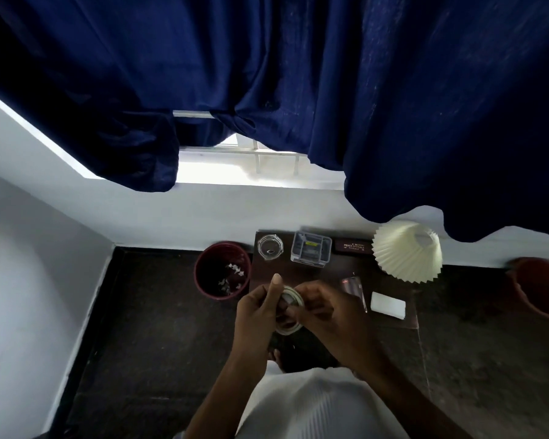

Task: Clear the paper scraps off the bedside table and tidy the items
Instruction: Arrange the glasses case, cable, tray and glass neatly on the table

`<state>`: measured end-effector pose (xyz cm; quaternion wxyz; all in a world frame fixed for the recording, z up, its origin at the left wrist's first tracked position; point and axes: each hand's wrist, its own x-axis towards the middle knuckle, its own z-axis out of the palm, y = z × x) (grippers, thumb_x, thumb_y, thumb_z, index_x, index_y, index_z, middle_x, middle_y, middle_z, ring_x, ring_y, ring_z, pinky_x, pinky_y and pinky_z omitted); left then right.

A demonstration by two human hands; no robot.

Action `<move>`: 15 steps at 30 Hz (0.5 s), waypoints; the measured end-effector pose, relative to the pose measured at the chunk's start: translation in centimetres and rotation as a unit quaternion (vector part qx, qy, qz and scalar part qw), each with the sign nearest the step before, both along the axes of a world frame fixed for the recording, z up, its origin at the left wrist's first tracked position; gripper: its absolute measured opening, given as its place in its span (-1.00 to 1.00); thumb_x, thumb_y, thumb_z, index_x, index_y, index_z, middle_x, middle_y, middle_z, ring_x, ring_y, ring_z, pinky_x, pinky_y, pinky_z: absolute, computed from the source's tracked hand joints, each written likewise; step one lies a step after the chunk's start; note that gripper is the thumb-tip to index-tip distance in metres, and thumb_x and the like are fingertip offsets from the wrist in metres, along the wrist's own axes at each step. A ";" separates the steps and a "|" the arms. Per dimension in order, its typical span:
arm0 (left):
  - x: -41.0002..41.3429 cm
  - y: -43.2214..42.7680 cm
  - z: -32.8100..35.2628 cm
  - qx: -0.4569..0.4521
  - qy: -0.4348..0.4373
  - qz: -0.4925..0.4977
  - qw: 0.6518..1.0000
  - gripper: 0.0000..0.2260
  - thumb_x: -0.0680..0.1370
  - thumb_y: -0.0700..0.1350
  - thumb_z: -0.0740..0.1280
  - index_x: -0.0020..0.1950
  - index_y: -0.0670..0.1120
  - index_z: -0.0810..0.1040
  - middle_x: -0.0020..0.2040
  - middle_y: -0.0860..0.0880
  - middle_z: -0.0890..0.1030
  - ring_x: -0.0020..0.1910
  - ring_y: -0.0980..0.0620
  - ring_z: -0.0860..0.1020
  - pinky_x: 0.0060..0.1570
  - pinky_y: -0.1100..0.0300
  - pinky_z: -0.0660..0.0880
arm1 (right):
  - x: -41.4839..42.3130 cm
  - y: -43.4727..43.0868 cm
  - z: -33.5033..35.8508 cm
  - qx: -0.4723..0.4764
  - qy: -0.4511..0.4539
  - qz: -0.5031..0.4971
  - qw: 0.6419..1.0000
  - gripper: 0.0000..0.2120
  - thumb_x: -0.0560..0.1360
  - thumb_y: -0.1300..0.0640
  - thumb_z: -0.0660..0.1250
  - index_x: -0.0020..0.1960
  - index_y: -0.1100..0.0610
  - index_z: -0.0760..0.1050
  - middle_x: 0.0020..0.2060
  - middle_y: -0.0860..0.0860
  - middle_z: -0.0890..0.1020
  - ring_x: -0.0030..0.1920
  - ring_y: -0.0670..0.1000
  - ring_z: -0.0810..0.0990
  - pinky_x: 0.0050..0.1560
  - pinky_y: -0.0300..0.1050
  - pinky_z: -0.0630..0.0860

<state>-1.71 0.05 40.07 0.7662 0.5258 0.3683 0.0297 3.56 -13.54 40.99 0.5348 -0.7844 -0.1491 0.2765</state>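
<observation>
Over the front left part of the dark bedside table (390,315), both hands hold a coiled white cable (291,296). My left hand (260,315) grips the coil from the left with the thumb raised. My right hand (324,308) closes on it from the right. Loops of the cable hang below the hands (287,327). A dark red bin (222,270) stands on the floor left of the table, with white paper scraps (233,275) inside.
On the table stand a clear glass jar (269,247), a clear plastic organiser (311,249), a dark spectacle case (353,247), a pleated cream lampshade (408,253), a shiny wrapped item (354,288) and a white block (388,305). Blue curtains hang above. A red pot (541,288) sits at right.
</observation>
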 end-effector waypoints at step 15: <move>3.4 -2.6 -4.5 -0.087 0.039 -0.081 0.992 -0.73 0.67 -0.15 0.25 0.25 -0.32 0.54 0.15 -0.39 0.64 0.15 -0.36 0.63 0.18 -0.21 0.59 | 2.6 -4.1 -3.3 -0.010 0.112 -0.192 0.975 -0.74 0.42 -0.10 0.48 0.06 -0.04 0.63 -0.05 -0.10 0.74 -0.01 -0.11 0.72 0.04 -0.10 0.66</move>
